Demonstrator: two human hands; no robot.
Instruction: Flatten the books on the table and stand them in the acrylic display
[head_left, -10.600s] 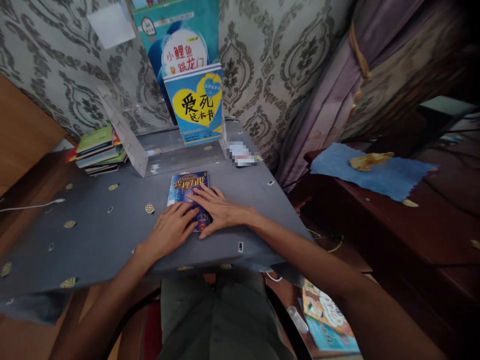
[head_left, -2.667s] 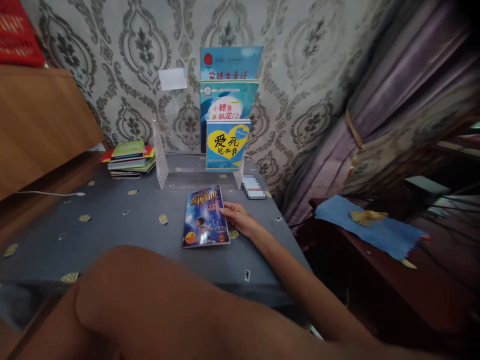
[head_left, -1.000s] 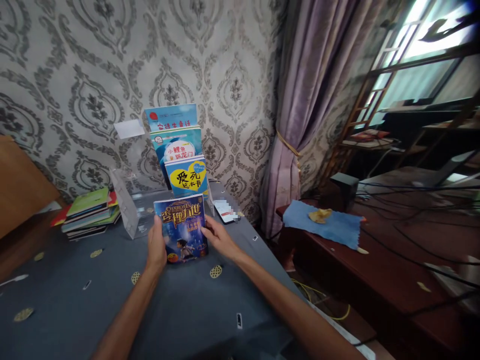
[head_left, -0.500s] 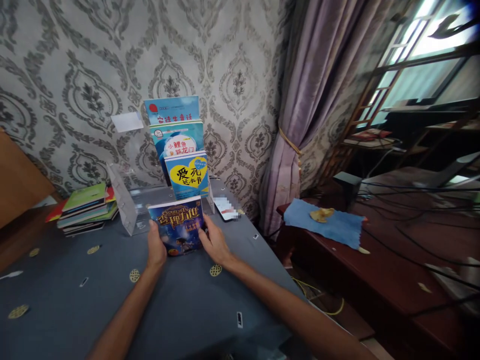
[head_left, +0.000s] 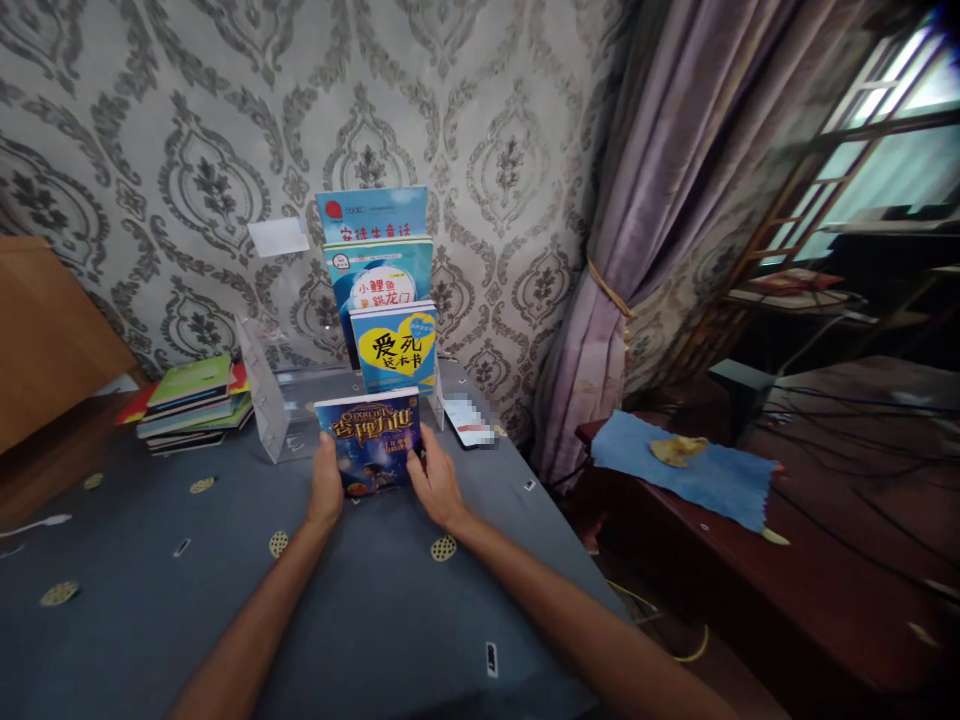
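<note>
A dark blue book (head_left: 371,445) with gold lettering is held upright, cover toward me, by its two side edges. My left hand (head_left: 328,485) grips its left edge, thumb at the front. On the right edge my right hand (head_left: 437,483) is closed the same way; the fingers behind the book are hidden. Just beyond it stands a clear tiered book rack (head_left: 262,400). In the rack's right part, a blue book with a yellow heart (head_left: 395,350), a teal book (head_left: 379,270) and a light blue book (head_left: 373,210) rise one behind another.
A stack of books (head_left: 191,410) lies at the table's left back. Right of the rack is a phone (head_left: 470,420). A white plastic utensil (head_left: 37,524) lies at left. Across a gap on the right, a dark red table (head_left: 720,590) bears a blue cloth (head_left: 682,480) and cables.
The view has turned slightly left, so the scene sits farther right. Both hands still hold the dark blue book, which looks slightly closer to the rack.
</note>
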